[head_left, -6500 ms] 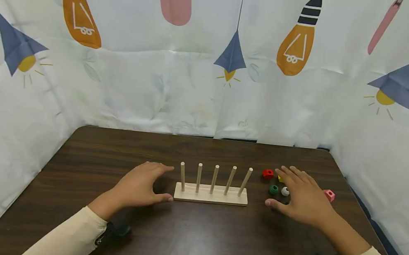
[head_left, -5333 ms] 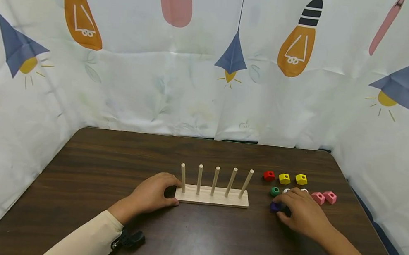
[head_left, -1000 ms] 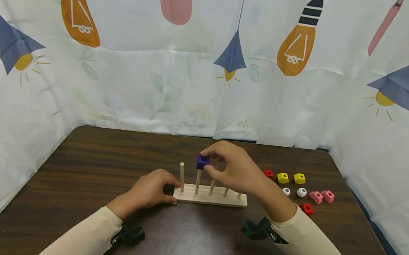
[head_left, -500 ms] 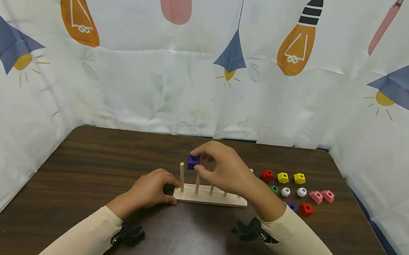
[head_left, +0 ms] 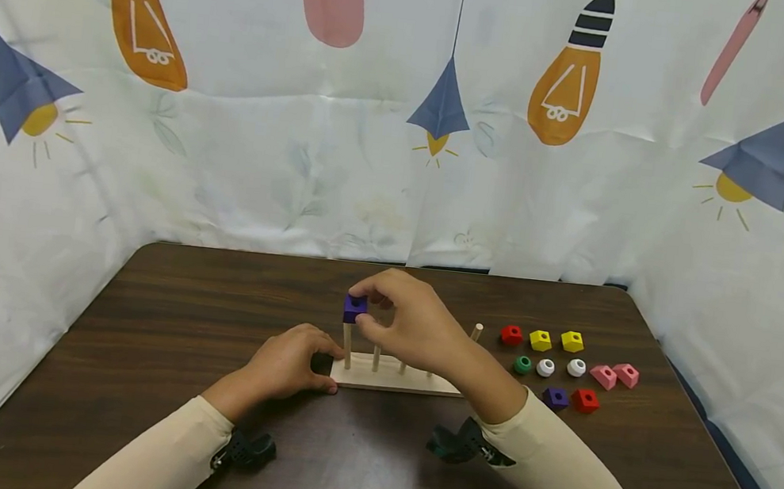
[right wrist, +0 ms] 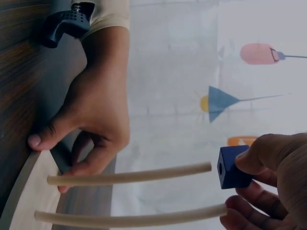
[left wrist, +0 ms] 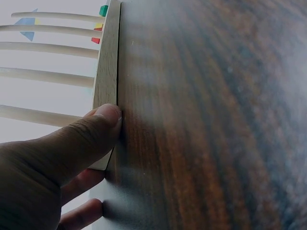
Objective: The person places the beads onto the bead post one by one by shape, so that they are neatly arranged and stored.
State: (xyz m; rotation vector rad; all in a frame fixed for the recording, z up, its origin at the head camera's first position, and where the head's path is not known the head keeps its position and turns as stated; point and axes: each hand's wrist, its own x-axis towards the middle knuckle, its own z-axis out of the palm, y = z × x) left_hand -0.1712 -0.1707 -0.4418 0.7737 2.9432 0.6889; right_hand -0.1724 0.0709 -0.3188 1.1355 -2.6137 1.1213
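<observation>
A wooden peg board (head_left: 393,374) with five upright pegs stands mid-table. My right hand (head_left: 401,321) pinches a purple cube bead (head_left: 354,308) just above the tip of the leftmost peg (head_left: 348,345). The right wrist view shows the bead (right wrist: 230,166) with its hole facing the peg tip (right wrist: 204,167), a small gap apart. My left hand (head_left: 290,361) grips the left end of the board's base, thumb (left wrist: 91,134) pressed against the base edge (left wrist: 109,62).
Loose beads lie right of the board: red (head_left: 512,334), two yellow (head_left: 540,341), green (head_left: 522,364), two white (head_left: 546,367), two pink (head_left: 603,376), purple (head_left: 555,397) and red (head_left: 586,400). Patterned curtains close in three sides of the dark wooden table (head_left: 178,302).
My right hand picked a purple bead from the pile and carried it left over the pegs, from above the second peg to the first. The left hand keeps holding the base.
</observation>
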